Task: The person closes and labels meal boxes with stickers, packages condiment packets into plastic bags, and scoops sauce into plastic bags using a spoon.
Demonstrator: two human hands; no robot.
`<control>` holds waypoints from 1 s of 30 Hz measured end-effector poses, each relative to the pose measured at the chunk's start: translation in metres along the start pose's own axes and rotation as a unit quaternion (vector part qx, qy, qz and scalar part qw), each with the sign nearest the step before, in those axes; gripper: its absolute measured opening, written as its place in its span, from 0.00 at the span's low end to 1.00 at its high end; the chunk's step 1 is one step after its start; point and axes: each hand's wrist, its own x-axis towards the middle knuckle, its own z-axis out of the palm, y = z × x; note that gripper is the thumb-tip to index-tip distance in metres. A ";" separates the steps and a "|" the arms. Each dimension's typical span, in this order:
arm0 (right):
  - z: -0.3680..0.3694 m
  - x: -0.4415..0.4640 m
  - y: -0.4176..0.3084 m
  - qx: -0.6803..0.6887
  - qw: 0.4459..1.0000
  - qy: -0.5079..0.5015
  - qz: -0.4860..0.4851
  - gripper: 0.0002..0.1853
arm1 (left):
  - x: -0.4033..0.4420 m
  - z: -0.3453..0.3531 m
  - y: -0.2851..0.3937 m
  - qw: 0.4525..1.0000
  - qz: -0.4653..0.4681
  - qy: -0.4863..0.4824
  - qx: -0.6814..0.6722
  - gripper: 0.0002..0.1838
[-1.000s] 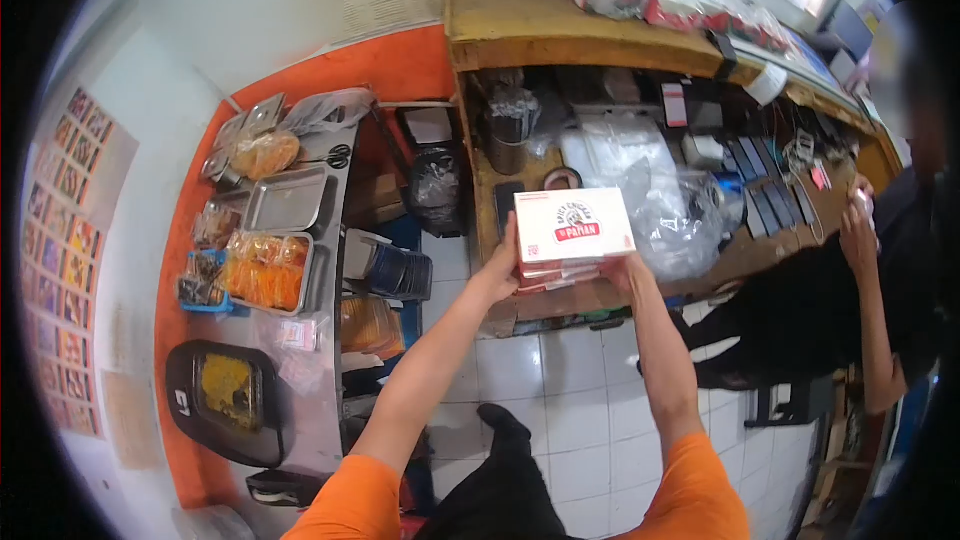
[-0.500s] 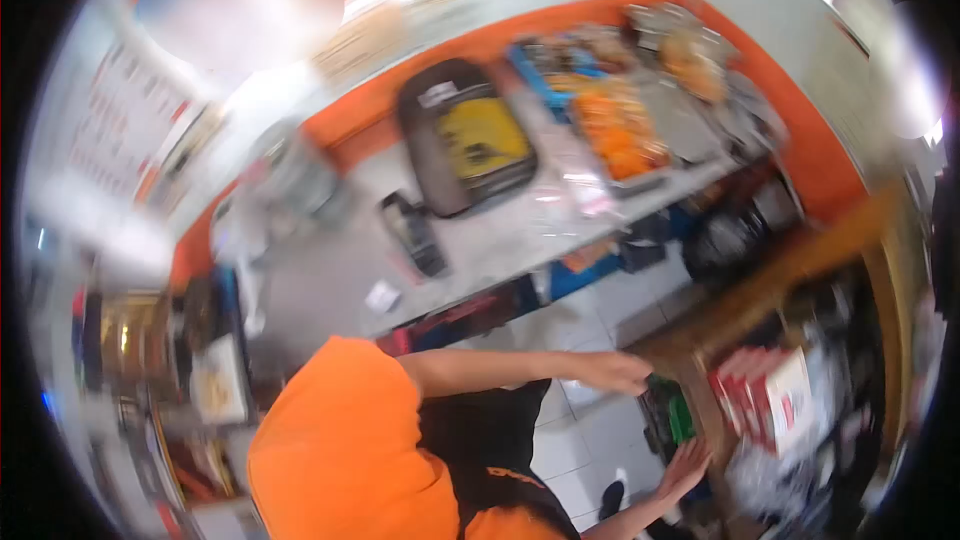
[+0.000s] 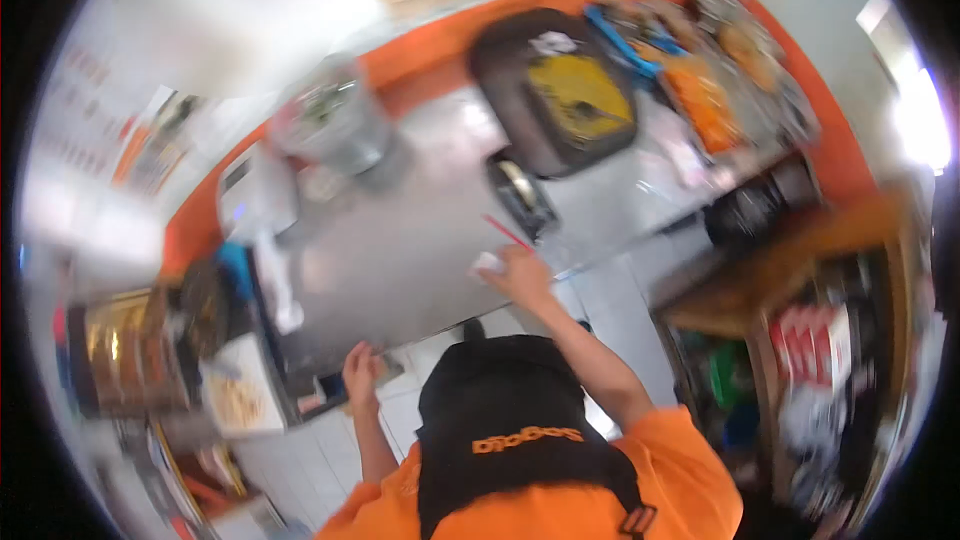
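My right hand (image 3: 522, 277) is over the metal table (image 3: 390, 250), its fingers closed around a small white object (image 3: 487, 263). A thin red stick (image 3: 508, 231) lies against the top of that hand. Lower left, at the table's front edge, my left hand (image 3: 362, 372) hangs with loosely bent fingers and nothing visible in it. Just beyond my right hand is a black tape dispenser (image 3: 522, 195). Behind it stands a dark tray (image 3: 555, 90) with a yellow patch. Motion blurs both hands somewhat.
A white scale-like device (image 3: 257, 195) and a clear container (image 3: 335, 125) stand back left. Bagged orange food (image 3: 703, 105) is back right. Red and white boxes (image 3: 812, 345) sit on the wooden shelf at right. A glass-fronted case (image 3: 130, 350) is far left.
The view has swung left from the wooden counter to the metal table. The stacked boxes, earlier in both hands, now rest on the shelf. My right hand has closed on the small white object.
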 end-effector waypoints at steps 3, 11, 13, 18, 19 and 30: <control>0.065 0.010 0.010 -0.063 0.997 -0.009 -0.032 0.16 | 0.020 -0.017 -0.014 0.995 -0.047 -0.056 -0.061 0.23; -0.105 -0.117 0.113 0.226 0.920 0.314 0.061 0.15 | 0.081 -0.019 -0.071 0.980 -0.047 -0.183 0.062 0.28; -0.212 -0.162 0.152 0.286 0.863 0.336 0.248 0.12 | 0.089 0.000 -0.067 0.978 -0.101 -0.178 -0.029 0.25; -0.335 -0.255 0.334 0.223 0.743 0.577 0.256 0.15 | -0.006 0.059 0.002 0.853 0.148 -0.311 0.392 0.29; -0.328 -0.285 0.397 0.107 0.735 0.548 0.386 0.26 | -0.017 0.078 0.008 0.846 0.144 -0.306 0.413 0.30; -0.305 -0.376 0.445 0.070 0.578 0.495 0.644 0.30 | 0.006 0.115 -0.053 0.917 -0.078 -0.360 0.156 0.20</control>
